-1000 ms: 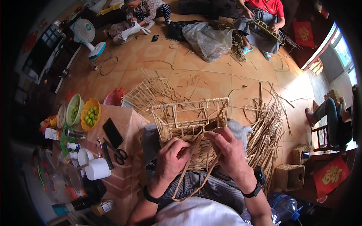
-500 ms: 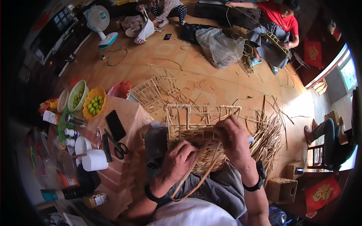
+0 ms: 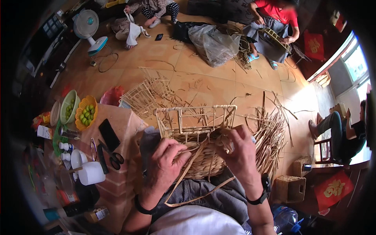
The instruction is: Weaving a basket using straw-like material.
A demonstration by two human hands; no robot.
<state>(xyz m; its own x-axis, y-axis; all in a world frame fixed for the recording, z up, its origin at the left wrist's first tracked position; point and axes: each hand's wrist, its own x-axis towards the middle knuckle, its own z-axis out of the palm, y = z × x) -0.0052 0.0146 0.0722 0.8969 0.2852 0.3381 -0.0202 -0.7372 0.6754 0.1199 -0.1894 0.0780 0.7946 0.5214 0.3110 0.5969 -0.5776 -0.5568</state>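
A half-woven basket (image 3: 205, 166) rests on my lap, its lower wall braided from thick straw. Above the weave stands a bare frame (image 3: 196, 106) with a wrapped top rim. At the basket's left side, my left hand (image 3: 162, 166) is closed, thumb and fingertips together on a flat straw strand near the weave. My right hand (image 3: 239, 154) pinches straw at the right part of the weave's upper edge; its fingertips partly hide it. A long loose strand (image 3: 178, 203) hangs in a loop below the basket, across my striped trousers.
Left, a table (image 3: 121, 188) holds scissors (image 3: 115, 159), a phone (image 3: 109, 133), a white cup (image 3: 92, 175) and fruit bowls (image 3: 87, 113). Bare frames (image 3: 139, 96) and a straw pile (image 3: 268, 141) lie on the floor. A person in red (image 3: 280, 15) handles a frame; others sit nearby.
My view has shifted, moving the scene left and slightly up. My left hand has risen to the weave's upper edge, its fingers straighter. My right hand has lowered slightly relative to the rim.
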